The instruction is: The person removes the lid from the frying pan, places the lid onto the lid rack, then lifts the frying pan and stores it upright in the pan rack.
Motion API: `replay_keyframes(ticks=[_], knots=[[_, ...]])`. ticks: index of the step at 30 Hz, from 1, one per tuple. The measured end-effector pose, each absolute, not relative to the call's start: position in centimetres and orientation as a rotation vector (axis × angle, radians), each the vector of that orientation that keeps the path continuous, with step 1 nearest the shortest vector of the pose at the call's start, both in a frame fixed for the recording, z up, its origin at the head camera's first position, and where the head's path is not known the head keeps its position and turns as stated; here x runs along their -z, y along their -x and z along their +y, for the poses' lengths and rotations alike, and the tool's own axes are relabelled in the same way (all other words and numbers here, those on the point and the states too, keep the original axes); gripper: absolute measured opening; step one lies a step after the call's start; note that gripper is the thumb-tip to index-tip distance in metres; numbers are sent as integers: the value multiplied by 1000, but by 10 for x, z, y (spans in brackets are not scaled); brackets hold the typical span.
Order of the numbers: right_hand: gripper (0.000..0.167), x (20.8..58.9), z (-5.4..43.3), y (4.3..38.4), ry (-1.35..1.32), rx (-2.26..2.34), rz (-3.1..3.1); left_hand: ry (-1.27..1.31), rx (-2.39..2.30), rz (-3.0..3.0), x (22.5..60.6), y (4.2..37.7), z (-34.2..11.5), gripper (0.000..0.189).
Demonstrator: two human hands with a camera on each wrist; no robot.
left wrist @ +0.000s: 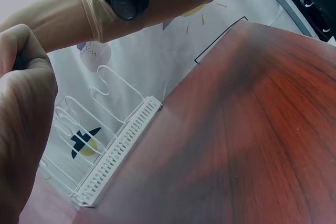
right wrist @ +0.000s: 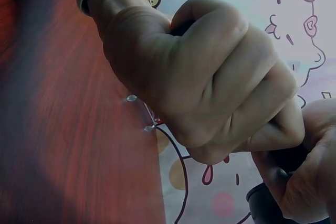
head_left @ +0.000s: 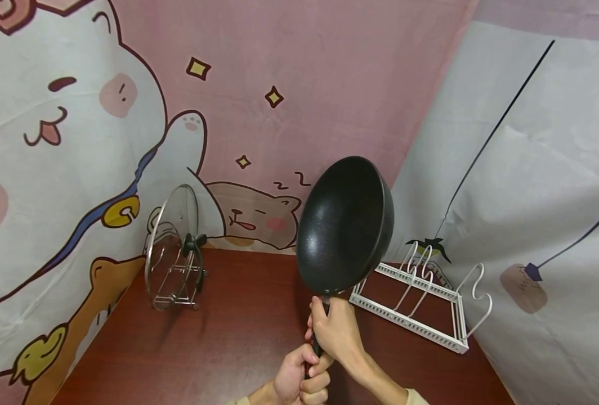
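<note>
A black wok (head_left: 347, 225) is held up over the table, its dark inside facing the head camera and its long handle (head_left: 317, 344) pointing down toward the person. My right hand (head_left: 337, 329) grips the handle close to the pan. Just below, my left hand (head_left: 304, 376) wraps its fingers round the lower end of the same handle. In the right wrist view the left hand (right wrist: 226, 77) shows as a curled fist, with the right hand (right wrist: 315, 166) at the right edge. Most of the handle is hidden by the fingers.
A glass lid (head_left: 173, 247) with a black knob stands upright in a small wire rack (head_left: 175, 292) on the left of the reddish-brown table (head_left: 244, 320). A white rack (head_left: 411, 320) with curved wire dividers sits at the right. Printed cloth (head_left: 330, 84) hangs behind.
</note>
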State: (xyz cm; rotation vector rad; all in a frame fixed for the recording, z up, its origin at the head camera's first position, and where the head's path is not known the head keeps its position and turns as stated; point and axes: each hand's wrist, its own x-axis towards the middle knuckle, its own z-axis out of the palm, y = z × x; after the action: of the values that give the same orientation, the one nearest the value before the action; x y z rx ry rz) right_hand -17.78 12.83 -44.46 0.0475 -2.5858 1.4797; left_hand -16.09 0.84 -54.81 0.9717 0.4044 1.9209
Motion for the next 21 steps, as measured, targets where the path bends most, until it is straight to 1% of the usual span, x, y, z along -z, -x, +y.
replay_keyframes(ticks=[8, 21], knots=[[44, 442, 132, 178, -38, -1457, -2597, -974, -1904, 366, 544, 161, 12, 35], [42, 437, 136, 173, -20, -1487, -2551, -957, -1879, 358, 539, 159, 16, 36]])
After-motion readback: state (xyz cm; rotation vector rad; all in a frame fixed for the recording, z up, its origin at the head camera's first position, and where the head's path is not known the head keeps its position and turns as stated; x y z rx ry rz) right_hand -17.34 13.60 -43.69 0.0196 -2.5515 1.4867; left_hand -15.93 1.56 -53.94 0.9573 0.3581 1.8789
